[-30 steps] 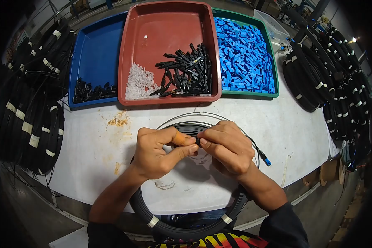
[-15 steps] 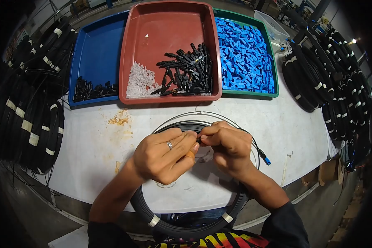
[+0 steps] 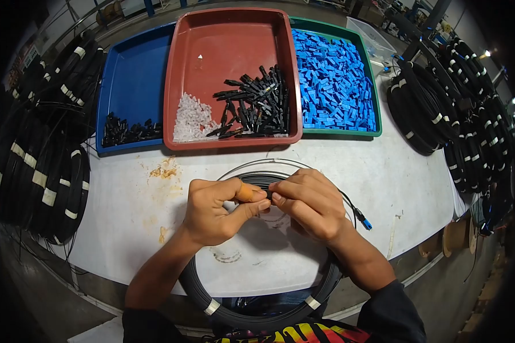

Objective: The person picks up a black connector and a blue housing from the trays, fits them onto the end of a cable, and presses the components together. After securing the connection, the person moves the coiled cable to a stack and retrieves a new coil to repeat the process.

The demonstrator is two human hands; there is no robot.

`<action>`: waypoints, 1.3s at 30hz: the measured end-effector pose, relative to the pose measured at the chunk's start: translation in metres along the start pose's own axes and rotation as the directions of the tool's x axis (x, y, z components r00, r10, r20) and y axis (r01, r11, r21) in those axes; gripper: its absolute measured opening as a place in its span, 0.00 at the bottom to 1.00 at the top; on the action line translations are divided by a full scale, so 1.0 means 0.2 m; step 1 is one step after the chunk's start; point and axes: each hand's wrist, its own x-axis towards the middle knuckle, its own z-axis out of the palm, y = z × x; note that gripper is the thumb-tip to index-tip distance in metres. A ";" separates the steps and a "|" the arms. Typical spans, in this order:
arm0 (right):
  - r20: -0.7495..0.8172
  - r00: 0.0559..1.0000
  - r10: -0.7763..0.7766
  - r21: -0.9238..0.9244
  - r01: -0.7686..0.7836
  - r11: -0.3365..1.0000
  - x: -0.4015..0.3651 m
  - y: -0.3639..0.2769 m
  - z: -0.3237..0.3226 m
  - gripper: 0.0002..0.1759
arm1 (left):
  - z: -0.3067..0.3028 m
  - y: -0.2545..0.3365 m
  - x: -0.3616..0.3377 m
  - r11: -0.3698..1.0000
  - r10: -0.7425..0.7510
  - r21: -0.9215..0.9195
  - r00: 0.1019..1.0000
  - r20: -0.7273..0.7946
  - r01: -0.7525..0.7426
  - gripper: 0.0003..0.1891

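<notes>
My left hand [image 3: 214, 211] and my right hand [image 3: 312, 204] meet over the far side of a coil of black cable [image 3: 195, 281]. Thumb and fingertips of both are pinched on a small black piece [image 3: 270, 195], mostly covered by the fingers. An orange-brown wrap circles one finger of my left hand. The coil is bound with pale tape and overhangs the near table edge towards my lap. To the right of my right hand, a cable end carries a black connector with a blue tip [image 3: 367, 224].
Behind the coil stand a blue tray [image 3: 133, 74] with black parts, a red tray [image 3: 234, 43] with clear pieces and black connector bodies, and a green tray [image 3: 377, 114] full of blue connector pieces. Black cable coils hang at left [image 3: 34, 177] and right [image 3: 420, 108].
My left hand has turned, so its thumb and wrapped finger now face up and the ring is out of sight. My right fingers have closed in over the small black piece.
</notes>
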 end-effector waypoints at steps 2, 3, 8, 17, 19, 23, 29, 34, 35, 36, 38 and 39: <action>0.017 1.000 0.010 -0.024 -0.010 1.000 0.00 -0.01 0.00 0.10 | 0.00 -0.01 0.01 0.991 0.107 0.075 0.994 0.006 -0.107 0.06; 0.044 0.996 0.079 -0.005 -0.079 0.997 0.00 -0.03 0.00 0.11 | 0.01 -0.02 0.02 0.966 0.212 0.148 0.977 0.016 -0.212 0.06; 0.161 0.944 0.287 0.137 -0.310 0.941 -0.01 -0.05 -0.03 0.17 | 0.01 -0.04 0.04 0.781 0.515 0.343 0.849 0.122 -0.523 0.08; 0.360 0.658 0.661 0.435 -0.746 0.505 -0.05 -0.06 -0.01 0.15 | -0.03 -0.04 0.06 0.355 0.714 0.502 0.575 0.399 -0.789 0.07; 0.382 0.629 0.677 0.499 -0.757 0.421 -0.06 -0.06 -0.01 0.16 | -0.05 -0.04 0.06 0.341 0.723 0.495 0.560 0.405 -0.799 0.07; 0.264 0.759 0.595 0.451 -0.643 0.619 -0.04 -0.04 0.02 0.14 | -0.04 -0.05 0.05 0.652 0.594 0.437 0.776 0.213 -0.619 0.07; 0.030 0.990 0.138 0.049 -0.140 0.989 -0.02 0.00 0.01 0.16 | 0.03 0.01 0.01 0.971 0.158 0.188 0.986 -0.053 -0.145 0.07; 0.120 0.934 0.338 0.159 -0.354 0.922 -0.03 -0.01 0.00 0.16 | 0.03 -0.04 0.02 0.903 0.334 0.277 0.942 0.023 -0.327 0.06; 0.120 0.933 0.339 0.159 -0.355 0.921 -0.04 -0.02 0.00 0.16 | 0.03 -0.05 0.03 0.865 0.396 0.315 0.917 0.045 -0.389 0.06; 0.151 0.899 0.411 0.189 -0.434 0.881 -0.04 -0.02 0.00 0.16 | 0.03 -0.05 0.03 0.822 0.455 0.353 0.888 0.069 -0.448 0.06; 0.188 0.858 0.478 0.218 -0.511 0.831 -0.05 -0.03 0.00 0.17 | 0.02 -0.05 0.04 0.769 0.504 0.396 0.857 0.108 -0.502 0.06; 0.184 0.840 0.511 0.254 -0.543 0.801 -0.05 -0.03 0.01 0.17 | 0.01 -0.05 0.04 0.709 0.552 0.434 0.820 0.152 -0.557 0.06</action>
